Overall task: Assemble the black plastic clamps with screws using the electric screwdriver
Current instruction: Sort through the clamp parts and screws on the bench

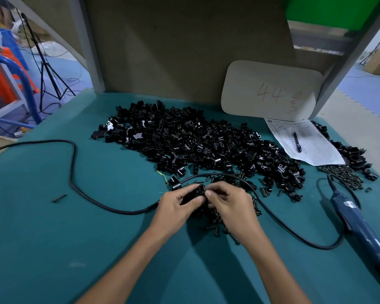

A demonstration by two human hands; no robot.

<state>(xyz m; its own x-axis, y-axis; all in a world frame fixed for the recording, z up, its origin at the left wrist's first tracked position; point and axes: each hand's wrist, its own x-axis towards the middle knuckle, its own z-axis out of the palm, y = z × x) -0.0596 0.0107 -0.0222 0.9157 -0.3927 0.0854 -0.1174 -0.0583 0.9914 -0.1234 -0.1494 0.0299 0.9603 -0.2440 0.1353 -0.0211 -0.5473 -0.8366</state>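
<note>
Grips a black clamp (195, 194) in the left hand (180, 202), fingers curled round it, at near centre of the green table (53, 238). Pinches at the same clamp with the right hand (226, 202), thumb and forefinger closed on its far end. Probably seating a screw, but too small to tell. Works directly above the loose screws (217, 220), with the cable (75, 163) looping just beyond the knuckles. Leaves the electric screwdriver (355, 218) lying well apart at near right, untouched. Beyond the hands, the big pile of clamps (206, 141).

Could drop the screw into the scatter below if started crooked by fingertip. Could snag the cable when reaching right for the driver and drag parts about. Could roll pieces away, like the stray screw (59, 198) out to the left.
</note>
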